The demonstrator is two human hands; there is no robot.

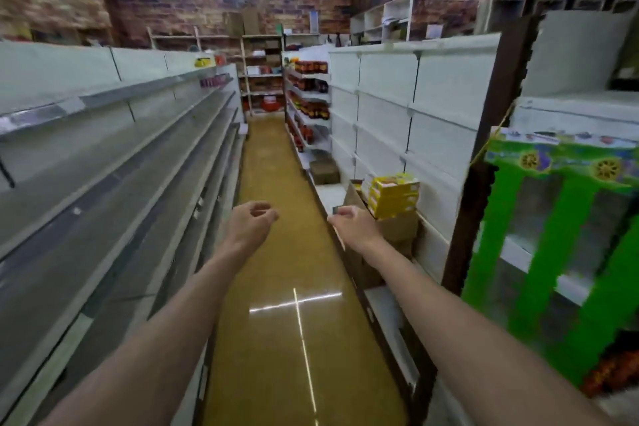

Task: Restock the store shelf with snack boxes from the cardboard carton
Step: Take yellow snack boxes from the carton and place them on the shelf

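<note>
Left hand (250,218): stretched out over the aisle floor (276,270), fingers loosely curled, holding nothing
Right hand (352,223): reaching toward the carton, fingers loosely bent and apart, nothing held; a small dark shape at the fingertips too blurred to name
Carton (397,228): open, brown, on the low right shelf (446,135), just beyond the right hand
Boxes (394,195): yellow, stacked about 3 high, rising out of the carton top
Handling: probably light, stiff card, glossy and a bit slippery; crushable at the corners
Hold: best taken by the 2 long sides, top box first
Left shelving (103,156): bare grey tiers
</note>
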